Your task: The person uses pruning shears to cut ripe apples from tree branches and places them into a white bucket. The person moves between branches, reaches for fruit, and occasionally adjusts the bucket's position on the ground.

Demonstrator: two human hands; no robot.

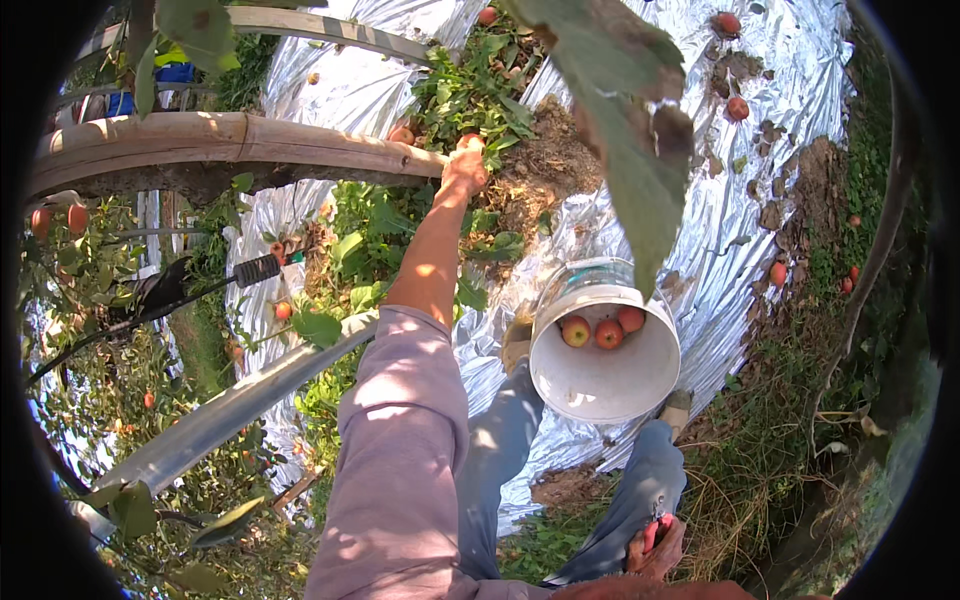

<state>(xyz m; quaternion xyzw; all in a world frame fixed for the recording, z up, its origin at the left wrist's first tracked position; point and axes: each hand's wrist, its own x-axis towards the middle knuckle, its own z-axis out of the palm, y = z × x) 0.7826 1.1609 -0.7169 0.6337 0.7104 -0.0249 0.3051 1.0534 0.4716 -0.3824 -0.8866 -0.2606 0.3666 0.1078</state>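
My left hand point(465, 169) reaches forward over green weeds, its fingers around a red apple point(471, 141) that is partly hidden by them. Beside it on the ground lies another apple point(402, 135). Low in the view, near my knee, my right hand point(660, 553) holds small red-handled snips point(655, 529), blades pointing forward. Between my feet a white plastic bucket point(606, 390) stands with its mouth tilted towards me. Several apples point(608, 334) rest inside, of which three show clearly.
Silver reflective film point(720, 195) covers much of the ground, with fallen apples point(738, 109) on it. A bamboo pole point(247, 139) and a metal pole point(240, 405) cross the left side. A large leaf point(637, 135) hangs close before the camera. Dry grass point(735, 495) grows at right.
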